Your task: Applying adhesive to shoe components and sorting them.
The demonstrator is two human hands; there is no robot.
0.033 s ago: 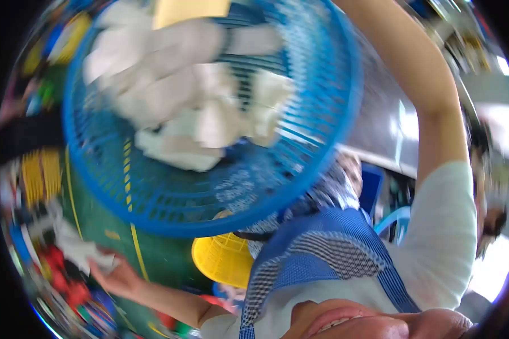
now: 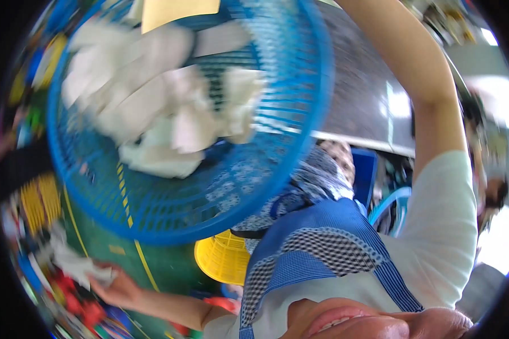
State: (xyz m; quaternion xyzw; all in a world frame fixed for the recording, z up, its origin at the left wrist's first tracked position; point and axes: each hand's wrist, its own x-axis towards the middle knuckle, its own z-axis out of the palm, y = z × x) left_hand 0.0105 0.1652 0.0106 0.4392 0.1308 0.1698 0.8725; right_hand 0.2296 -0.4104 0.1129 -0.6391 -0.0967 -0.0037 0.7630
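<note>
A large blue plastic mesh basket point(image 2: 169, 209) fills the upper left of the view, tilted toward me, with several white cloths point(image 2: 152, 113) and a yellow sheet point(image 2: 178, 11) inside. My right arm point(image 2: 430, 85) rises along the basket's right side to the top edge; its hand is hidden. Low on the left, my left hand point(image 2: 112, 288) reaches out and grips a crumpled white cloth point(image 2: 73, 263) among red and other coloured items point(image 2: 79, 308). I wear a blue checked apron point(image 2: 322, 254) over a white shirt.
A yellow mesh basket point(image 2: 223, 257) sits below the blue one on a green floor with yellow lines point(image 2: 138, 257). A person in blue patterned clothes point(image 2: 316, 175) is behind the basket. Another blue basket rim point(image 2: 387, 206) and another person point(image 2: 495, 192) are at the right.
</note>
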